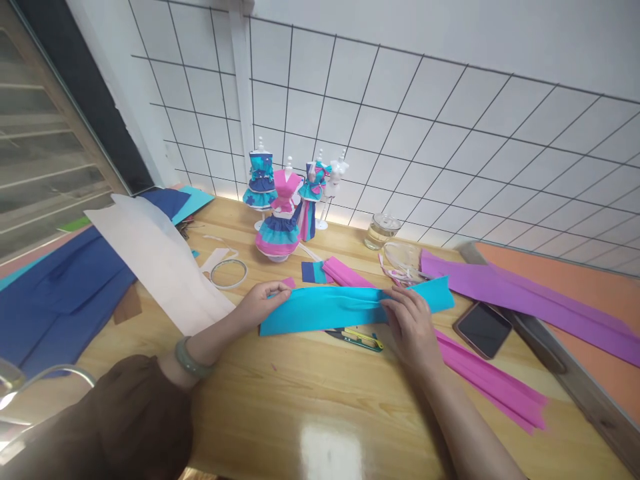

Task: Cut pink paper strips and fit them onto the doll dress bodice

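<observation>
A turquoise strip of crepe paper stretches between my two hands above the wooden table. At its upper left corner, my left hand pinches the edge between thumb and fingers. My right hand grips the strip toward its right side, and the free end sticks out past the fingers. Beneath the strip lie yellow-and-green snips, partly covered. A pink strip of crepe paper runs under my right hand, its middle hidden. Small blue and teal pieces lie just behind.
Several small dress forms in paper dresses stand at the back. Beside them is a glass jar of liquid. A tape roll, white sheet and dark blue paper lie left; purple paper and a phone lie right.
</observation>
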Motion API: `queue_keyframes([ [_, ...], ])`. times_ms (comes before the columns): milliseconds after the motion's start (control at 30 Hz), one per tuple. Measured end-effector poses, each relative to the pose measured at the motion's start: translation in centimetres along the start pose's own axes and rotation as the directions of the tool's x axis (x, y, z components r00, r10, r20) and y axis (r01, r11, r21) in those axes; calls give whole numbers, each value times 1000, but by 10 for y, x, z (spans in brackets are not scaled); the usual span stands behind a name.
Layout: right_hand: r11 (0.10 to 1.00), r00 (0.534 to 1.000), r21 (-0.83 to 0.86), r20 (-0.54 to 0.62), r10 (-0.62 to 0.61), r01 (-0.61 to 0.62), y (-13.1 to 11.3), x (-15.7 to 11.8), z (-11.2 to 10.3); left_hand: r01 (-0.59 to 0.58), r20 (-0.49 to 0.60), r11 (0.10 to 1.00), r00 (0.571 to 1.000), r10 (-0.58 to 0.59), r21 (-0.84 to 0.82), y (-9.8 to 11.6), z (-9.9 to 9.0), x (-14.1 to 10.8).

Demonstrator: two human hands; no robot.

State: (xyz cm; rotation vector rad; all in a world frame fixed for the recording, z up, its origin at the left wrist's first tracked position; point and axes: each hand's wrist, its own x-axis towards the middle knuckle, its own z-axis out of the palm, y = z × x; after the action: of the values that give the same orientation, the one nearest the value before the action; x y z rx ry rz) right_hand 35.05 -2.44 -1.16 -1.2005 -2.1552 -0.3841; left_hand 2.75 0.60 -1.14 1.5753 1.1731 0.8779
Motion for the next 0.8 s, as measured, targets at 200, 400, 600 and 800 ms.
queue_keyframes([
  [200,998,996,-27,56,-63,65,-6,2,-8,-34,-57,998,998,37,50,-2,-8,4],
  [400,983,988,-112,84,-133,142,-17,1,-16,-227,-191,909,932,307,350,0,-16,-1],
  [600,965,983,-215,143,-119,148,-23,0,-21,-514,-147,640,703,695,571,1,-21,-4],
  [800,950,990,-306,139,-21,64,-20,-2,-28,-507,-181,593,645,742,626,1,-30,-2],
])
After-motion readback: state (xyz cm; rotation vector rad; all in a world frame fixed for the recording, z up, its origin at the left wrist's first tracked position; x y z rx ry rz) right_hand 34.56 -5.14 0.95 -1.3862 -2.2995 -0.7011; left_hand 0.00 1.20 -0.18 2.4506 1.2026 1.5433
